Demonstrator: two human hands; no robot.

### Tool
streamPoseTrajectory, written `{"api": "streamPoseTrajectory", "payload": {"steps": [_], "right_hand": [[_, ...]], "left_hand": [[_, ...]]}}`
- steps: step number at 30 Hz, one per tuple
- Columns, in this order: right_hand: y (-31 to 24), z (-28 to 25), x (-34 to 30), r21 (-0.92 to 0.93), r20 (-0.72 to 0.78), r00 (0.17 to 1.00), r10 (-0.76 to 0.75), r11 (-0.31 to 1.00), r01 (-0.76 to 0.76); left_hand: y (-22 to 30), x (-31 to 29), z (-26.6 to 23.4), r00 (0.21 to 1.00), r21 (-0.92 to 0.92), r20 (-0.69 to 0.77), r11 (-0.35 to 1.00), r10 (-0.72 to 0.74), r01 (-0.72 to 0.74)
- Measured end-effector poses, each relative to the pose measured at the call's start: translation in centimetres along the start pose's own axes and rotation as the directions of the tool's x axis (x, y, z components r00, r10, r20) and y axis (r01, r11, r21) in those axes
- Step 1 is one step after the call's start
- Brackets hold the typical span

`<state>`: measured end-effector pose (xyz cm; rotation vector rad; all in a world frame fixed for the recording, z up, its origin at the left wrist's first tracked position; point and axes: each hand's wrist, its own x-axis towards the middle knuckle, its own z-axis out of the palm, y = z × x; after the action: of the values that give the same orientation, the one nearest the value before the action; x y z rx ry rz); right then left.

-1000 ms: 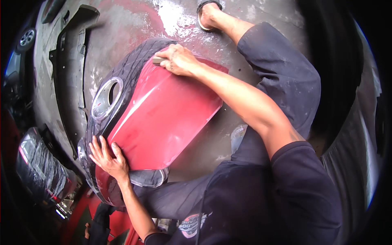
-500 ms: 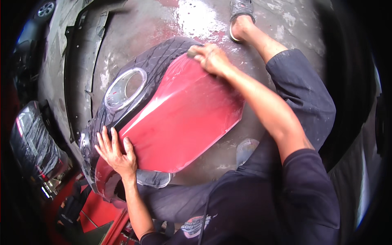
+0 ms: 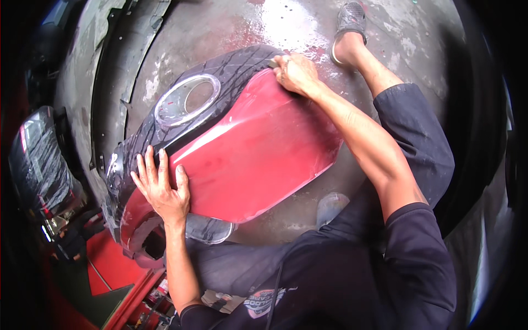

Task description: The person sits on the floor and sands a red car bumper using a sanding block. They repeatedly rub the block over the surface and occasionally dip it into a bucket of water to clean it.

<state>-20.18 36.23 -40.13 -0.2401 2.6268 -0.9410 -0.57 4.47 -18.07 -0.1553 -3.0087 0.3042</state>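
Note:
A large red vehicle body panel lies tilted before me, its sheen broken by duller patches. Along its far side runs dark, streaked trim with a pale oval ring round an opening. My left hand rests flat on the panel's left end, fingers spread, holding nothing. At the panel's far upper corner, where red meets dark trim, my right hand presses down with curled fingers. A small pale pad pokes out from under its fingertips; most of it is hidden.
Long dark trim pieces lie on the grey floor at the far left. A dark part streaked with grey stands at the left edge. A red surface is at lower left. My shod foot stands on the wet-looking floor beyond the panel.
The whole view has shifted a little, so the panel sits slightly further right. My right hand stays at the upper corner, its fingers now curled more tightly. My left hand keeps its place.

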Motion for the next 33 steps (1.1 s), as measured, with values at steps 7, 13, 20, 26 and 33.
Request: {"api": "streamPoseTrajectory", "payload": {"steps": [7,13,20,26,33], "right_hand": [[-0.5,-1.4,-0.2,0.029,0.022,0.999,0.049,0.998,-0.05],[-7.2,-0.6,-3.1,-0.173,-0.013,0.985,-0.173,0.97,0.168],[-0.4,-0.7,-0.4,-0.014,0.0,1.0,0.023,1.0,-0.023],[-3.9,1.0,-3.9,0.01,-0.123,0.971,-0.203,0.979,0.206],[-6.7,-0.5,-2.2,-0.139,-0.005,0.997,-0.076,0.988,0.074]], "left_hand": [[0.1,0.1,0.5,1.0,0.0,0.001,1.0,-0.015,0.015],[-0.2,-0.4,0.1,1.0,-0.004,-0.007,1.0,-0.023,0.023],[0.3,0.3,0.2,1.0,0.001,-0.008,1.0,-0.022,0.022],[-0.1,-0.6,0.3,0.999,-0.011,-0.011,0.999,-0.032,0.032],[-0.1,-0.4,0.1,0.999,-0.001,-0.012,0.999,-0.037,0.037]]}}
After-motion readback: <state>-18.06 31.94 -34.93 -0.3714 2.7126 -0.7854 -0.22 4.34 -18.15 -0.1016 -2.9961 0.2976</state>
